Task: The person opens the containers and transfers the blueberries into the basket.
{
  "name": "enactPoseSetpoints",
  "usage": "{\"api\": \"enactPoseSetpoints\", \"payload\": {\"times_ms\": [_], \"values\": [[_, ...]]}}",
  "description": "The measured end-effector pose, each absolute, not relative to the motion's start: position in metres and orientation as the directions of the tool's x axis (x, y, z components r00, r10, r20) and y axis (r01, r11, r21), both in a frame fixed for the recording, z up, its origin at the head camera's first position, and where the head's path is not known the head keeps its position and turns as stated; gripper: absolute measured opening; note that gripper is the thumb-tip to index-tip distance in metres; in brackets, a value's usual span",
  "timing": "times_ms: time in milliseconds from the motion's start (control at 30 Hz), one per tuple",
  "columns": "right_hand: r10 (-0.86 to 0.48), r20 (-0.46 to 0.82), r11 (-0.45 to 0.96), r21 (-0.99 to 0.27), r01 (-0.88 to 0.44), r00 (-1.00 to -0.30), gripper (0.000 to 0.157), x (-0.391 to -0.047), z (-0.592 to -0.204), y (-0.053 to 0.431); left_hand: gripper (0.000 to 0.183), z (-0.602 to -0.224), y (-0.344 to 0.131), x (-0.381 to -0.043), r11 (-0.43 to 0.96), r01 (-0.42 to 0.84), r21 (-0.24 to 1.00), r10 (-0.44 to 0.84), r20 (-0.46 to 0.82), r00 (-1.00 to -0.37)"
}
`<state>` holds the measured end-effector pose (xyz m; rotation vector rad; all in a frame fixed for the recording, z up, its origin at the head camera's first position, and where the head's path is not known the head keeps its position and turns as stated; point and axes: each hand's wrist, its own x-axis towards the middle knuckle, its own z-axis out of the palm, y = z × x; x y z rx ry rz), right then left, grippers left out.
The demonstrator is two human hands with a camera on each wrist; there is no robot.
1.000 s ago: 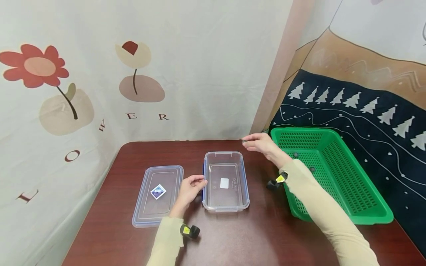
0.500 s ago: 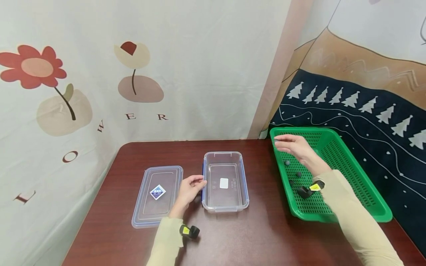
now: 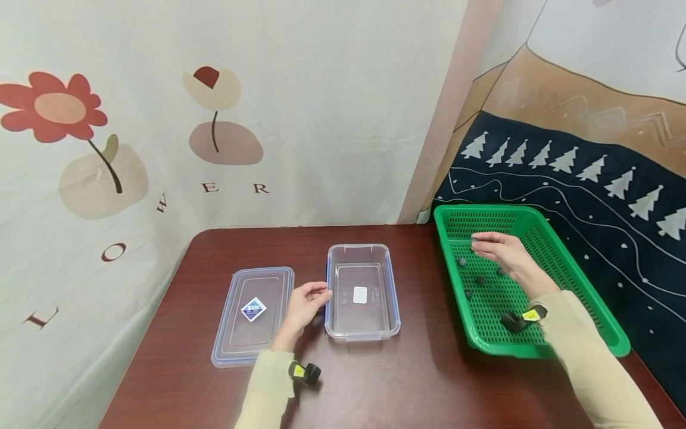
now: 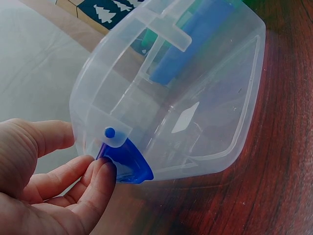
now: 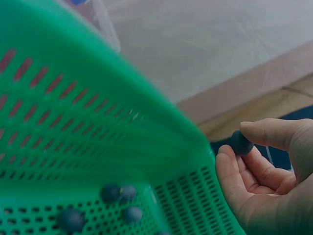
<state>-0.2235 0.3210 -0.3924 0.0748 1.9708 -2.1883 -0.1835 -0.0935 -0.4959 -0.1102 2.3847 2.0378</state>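
My right hand (image 3: 504, 253) is above the green basket, pinching a blueberry (image 5: 241, 143) between thumb and fingertips. Several more blueberries (image 5: 72, 220) lie on the basket's perforated floor. In the head view, the clear plastic box (image 3: 343, 328) stands in the middle of the table, its inside showing only a white label on the bottom. At the box's left side is my left hand (image 3: 305, 307), its thumb and fingertips holding the edge by the blue latch (image 4: 129, 164).
A clear lid (image 3: 236, 339) with a blue-edged rim lies flat left of the box. The green basket (image 3: 474, 333) takes up the table's right side, its wall rising between the box and the berries. A curtain (image 3: 321, 149) hangs behind the table.
My right hand has moved right, from behind the box's far right corner to above the basket, with the blueberry in its fingertips. My left hand stays at the box.
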Motion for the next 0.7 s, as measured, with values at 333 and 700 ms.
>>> {"api": "enactPoseSetpoints", "payload": {"times_ms": [333, 700], "values": [[-0.057, -0.205, -0.037, -0.978, 0.207, -0.977, 0.019, -0.221, -0.409, 0.335, 0.028, -0.502, -0.097, -0.184, 0.111, 0.037, 0.993, -0.018, 0.04, -0.999], [-0.016, -0.183, -0.043, -0.982, 0.184, -0.983, 0.014, -0.217, -0.402, 0.328, 0.028, -0.493, -0.093, -0.184, 0.137, -0.07, 0.988, -0.054, -0.063, -0.997]]}}
